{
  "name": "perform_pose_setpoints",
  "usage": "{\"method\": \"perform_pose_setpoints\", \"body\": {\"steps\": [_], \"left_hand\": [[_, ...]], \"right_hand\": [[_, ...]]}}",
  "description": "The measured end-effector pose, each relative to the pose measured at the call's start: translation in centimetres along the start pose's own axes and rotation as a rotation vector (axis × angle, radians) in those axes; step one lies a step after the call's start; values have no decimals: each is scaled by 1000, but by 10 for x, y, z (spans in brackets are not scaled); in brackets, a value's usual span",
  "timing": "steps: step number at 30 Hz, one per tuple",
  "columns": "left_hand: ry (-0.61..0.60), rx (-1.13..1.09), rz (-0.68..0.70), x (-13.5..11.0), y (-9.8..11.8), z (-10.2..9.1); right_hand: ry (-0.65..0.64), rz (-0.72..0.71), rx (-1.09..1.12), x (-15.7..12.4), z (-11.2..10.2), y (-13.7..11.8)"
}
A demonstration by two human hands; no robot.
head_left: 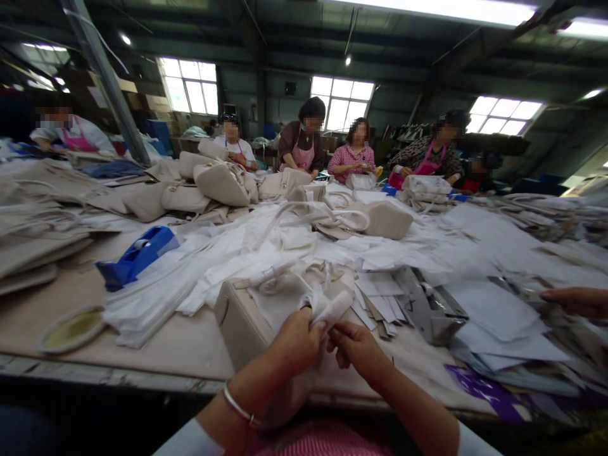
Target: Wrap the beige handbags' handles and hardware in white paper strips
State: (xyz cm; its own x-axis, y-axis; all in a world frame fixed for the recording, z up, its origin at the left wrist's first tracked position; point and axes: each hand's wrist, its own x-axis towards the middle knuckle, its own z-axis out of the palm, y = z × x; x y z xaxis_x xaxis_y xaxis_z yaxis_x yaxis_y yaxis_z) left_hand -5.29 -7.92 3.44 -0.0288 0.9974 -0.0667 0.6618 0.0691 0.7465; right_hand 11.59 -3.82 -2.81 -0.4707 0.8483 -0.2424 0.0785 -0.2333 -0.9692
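Observation:
A beige handbag lies on the table edge right in front of me. Thin white wrapping material, paper or soft foam, is bunched around its handle area. My left hand, with a silver bangle at the wrist, is closed on this wrapping, thumb on top. Close beside it, my right hand has its fingers curled and pinched at the wrapping's lower right edge. What lies between those right fingertips is too small to make out.
Left stands a blue tape dispenser near stacked white strips and a round dish. A metal dispenser sits right, by paper sheets. Another person's hand reaches in. Beige bags and several co-workers are beyond.

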Motion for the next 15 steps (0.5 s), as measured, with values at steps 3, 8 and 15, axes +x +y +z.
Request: {"method": "perform_pose_setpoints", "body": {"steps": [3,8,15], "left_hand": [[-12,-27,-11,-2,1,-2],[-7,-31,-20,-2,0,-2],[-5,11,-21,9,-14,3]], "right_hand": [[-22,-53,34,8,9,-6],[24,-81,102,25,24,-6],[100,-136,4,48,30,0]]}}
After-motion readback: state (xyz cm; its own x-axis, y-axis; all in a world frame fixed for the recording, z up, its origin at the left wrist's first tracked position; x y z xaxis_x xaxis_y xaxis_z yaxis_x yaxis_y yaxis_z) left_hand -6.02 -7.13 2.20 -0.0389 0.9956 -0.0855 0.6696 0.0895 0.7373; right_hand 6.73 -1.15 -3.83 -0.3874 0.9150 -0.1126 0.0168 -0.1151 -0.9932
